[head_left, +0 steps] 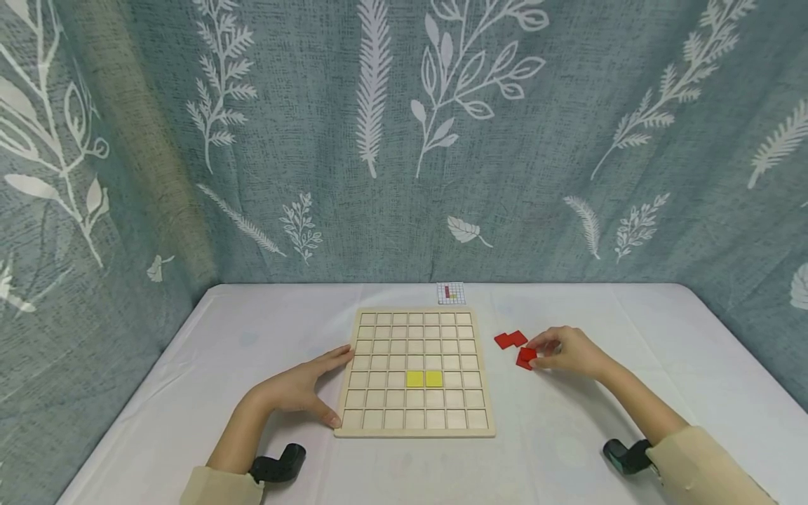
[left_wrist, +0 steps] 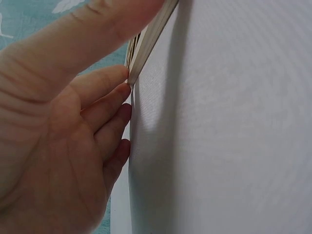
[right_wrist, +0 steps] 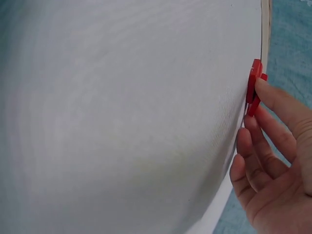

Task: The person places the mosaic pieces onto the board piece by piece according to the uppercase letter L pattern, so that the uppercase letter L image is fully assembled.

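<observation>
A wooden grid board [head_left: 414,433] lies flat on the table, with two yellow square tiles [head_left: 414,379] side by side in its cells. Against the board's left edge rests my left hand [head_left: 297,386], thumb near the front corner and fingers farther back; its fingers look fairly straight in the left wrist view. To the right of the board, my right hand [head_left: 571,353] pinches a red square tile [head_left: 529,354] between thumb and index finger. Another red tile lies partly under it, and both show edge-on in the right wrist view. Two more red tiles [head_left: 503,341] lie just behind, touching or overlapping.
A small card [head_left: 451,293] printed with a grid and coloured cells lies behind the board. White cloth covers the table [head_left: 404,473]. A blue-green leaf-patterned curtain [head_left: 391,231] hangs along the back and sides.
</observation>
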The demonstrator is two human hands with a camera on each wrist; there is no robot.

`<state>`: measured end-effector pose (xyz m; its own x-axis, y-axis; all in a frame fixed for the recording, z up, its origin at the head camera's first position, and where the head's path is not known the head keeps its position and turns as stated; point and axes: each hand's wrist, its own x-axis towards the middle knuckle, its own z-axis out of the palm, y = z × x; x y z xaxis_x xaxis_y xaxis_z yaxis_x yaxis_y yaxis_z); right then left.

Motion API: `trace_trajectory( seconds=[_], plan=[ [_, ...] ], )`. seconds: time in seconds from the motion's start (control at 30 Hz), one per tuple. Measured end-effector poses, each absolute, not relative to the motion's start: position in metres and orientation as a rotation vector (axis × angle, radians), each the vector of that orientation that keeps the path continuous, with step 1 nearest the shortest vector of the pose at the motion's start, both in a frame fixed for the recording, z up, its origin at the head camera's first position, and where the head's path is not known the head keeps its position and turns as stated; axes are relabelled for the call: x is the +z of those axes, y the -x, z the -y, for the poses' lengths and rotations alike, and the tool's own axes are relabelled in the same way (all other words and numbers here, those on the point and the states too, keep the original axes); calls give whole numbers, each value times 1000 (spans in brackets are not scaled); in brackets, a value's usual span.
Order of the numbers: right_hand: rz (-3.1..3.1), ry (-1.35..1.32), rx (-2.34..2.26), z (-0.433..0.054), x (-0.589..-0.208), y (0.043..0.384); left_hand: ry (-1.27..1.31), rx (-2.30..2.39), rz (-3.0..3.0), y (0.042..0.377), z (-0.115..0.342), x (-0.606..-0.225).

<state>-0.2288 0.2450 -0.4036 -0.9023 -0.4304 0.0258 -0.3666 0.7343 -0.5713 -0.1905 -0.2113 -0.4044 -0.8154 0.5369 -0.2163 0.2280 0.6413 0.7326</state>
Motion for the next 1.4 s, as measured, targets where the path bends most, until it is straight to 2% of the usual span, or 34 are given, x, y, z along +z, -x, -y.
trace_trajectory(
  seconds=[1.0, 1.4],
  plan=[
    [-2797, 638, -1034, -250, -404, 228, -635, 1012, -2431, 191, 212, -403],
    [-2802, 648, -1019, -236, -402, 229, -631, 1016, -2430, 190, 212, -402]
  ],
)
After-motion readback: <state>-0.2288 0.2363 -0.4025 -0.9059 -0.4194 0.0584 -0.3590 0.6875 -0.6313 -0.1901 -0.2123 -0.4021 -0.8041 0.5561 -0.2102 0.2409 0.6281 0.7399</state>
